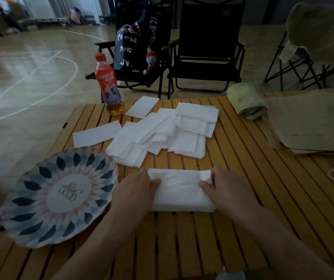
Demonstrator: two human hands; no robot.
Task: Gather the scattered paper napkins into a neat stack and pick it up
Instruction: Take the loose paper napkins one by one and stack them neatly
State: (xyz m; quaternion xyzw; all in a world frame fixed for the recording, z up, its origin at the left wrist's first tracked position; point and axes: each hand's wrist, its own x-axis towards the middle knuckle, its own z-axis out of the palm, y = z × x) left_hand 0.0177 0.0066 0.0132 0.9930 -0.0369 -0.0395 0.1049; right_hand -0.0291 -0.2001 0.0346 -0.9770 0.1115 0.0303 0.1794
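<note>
A small stack of white paper napkins (179, 191) lies on the slatted wooden table (242, 199) right in front of me. My left hand (133, 190) grips its left end and my right hand (225, 190) grips its right end, thumbs on top. Beyond the stack, several loose white napkins (162, 132) lie overlapping in a heap at the table's middle. One single napkin (97, 133) lies apart to the left, another single napkin (141, 107) near the far edge.
A patterned plate (59, 197) sits at my left, close to my left hand. A red-capped drink bottle (109, 85) stands at the far left edge. A rolled green towel (246, 101) and brown paper sheets (311, 122) lie far right. Folding chairs (206, 47) stand behind the table.
</note>
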